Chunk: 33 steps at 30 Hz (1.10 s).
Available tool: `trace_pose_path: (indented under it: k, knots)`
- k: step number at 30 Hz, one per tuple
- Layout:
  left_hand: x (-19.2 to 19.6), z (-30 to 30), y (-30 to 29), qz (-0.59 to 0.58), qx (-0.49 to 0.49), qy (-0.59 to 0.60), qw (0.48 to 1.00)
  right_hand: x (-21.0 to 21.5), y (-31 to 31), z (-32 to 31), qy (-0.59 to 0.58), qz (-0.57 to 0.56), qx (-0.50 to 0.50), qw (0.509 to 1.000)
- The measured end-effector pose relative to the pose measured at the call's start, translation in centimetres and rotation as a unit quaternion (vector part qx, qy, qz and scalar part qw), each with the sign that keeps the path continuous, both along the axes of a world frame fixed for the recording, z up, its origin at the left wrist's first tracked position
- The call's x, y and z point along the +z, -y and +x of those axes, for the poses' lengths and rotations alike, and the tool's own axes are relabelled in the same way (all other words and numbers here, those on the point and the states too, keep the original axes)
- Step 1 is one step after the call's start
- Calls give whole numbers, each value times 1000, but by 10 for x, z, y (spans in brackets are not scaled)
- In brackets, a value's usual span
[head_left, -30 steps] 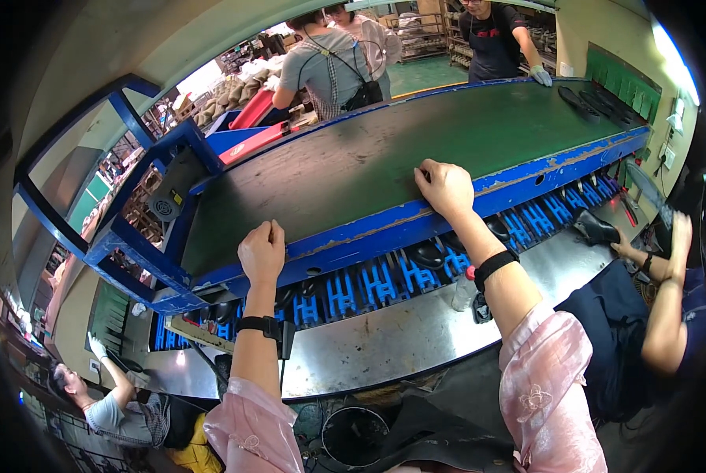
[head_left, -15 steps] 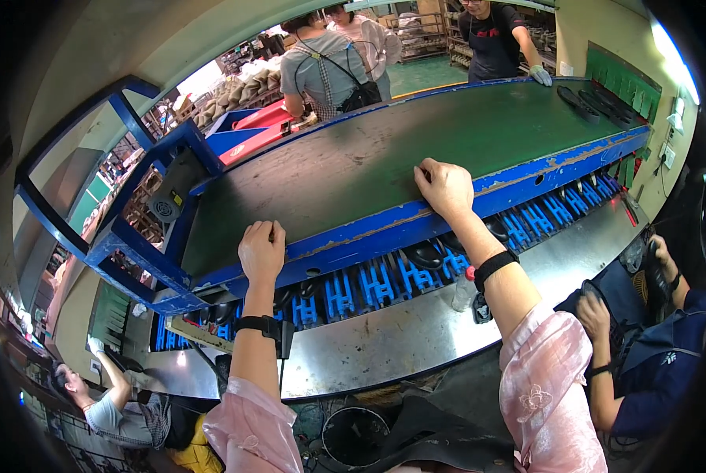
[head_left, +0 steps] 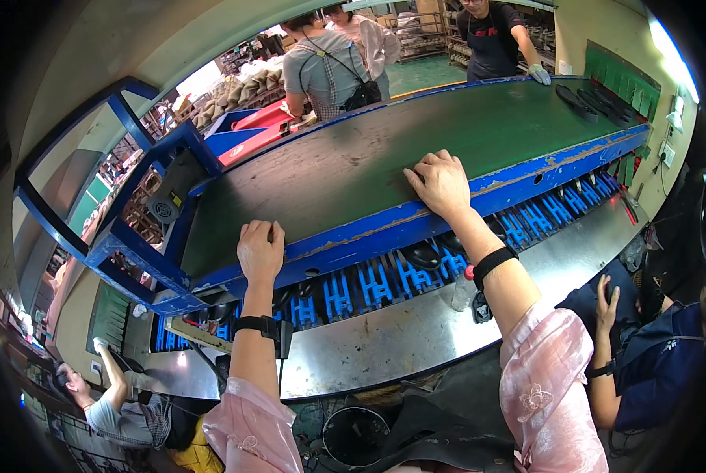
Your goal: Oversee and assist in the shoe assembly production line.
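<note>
My left hand (head_left: 260, 251) rests on the near edge of a dark green conveyor belt (head_left: 345, 169), its fingers curled in and nothing seen in them. Farther right along the same edge lies my right hand (head_left: 441, 185), with its thumb held apart from the bent fingers and no object visible in it. A blue metal frame (head_left: 369, 236) with chipped paint borders the belt in front of both wrists. Several black shoe soles (head_left: 597, 102) lie at the belt's far right end.
Below the belt, a row of blue racks (head_left: 377, 285) stands behind a metal counter (head_left: 400, 339) with a red-capped bottle (head_left: 464, 292). A black bucket (head_left: 355, 435) is on the floor. Co-workers stand across the belt, one with a gloved hand (head_left: 539, 74) on it; others are at either side.
My right hand has shifted slightly left and its fingers have loosened. My left hand stays put. At the right, the co-worker's hands and the dark thing there have moved.
</note>
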<state>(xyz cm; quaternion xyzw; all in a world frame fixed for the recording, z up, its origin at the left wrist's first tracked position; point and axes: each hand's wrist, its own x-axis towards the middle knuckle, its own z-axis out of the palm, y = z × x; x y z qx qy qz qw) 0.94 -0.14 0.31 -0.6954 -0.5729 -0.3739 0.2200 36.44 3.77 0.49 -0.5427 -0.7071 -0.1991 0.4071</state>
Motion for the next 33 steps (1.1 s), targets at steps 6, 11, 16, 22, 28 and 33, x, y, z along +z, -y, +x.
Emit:
trace_pose_path:
  k: [6,11,16,22,28,33]
  knots:
    - [1,0,0,62,-20,10,998,-1,-2,0,13,-2,-3,1000]
    - [-2,-2,-2,8,-31,15,999,-3,-3,2,-13,12,-5,1000]
    - [-1,-4,-4,33,-28,8,999,-4,-5,0,4,-18,-2,1000]
    - [-2,-2,-3,16,-25,10,1000,-4,-5,2,-19,0,8,1000]
    - [-3,-5,-3,13,-32,9,999,-2,-3,1,-8,-21,-1,1000]
    - [-2,-5,-3,19,-43,3,999,-2,-3,0,-9,-42,-15,999]
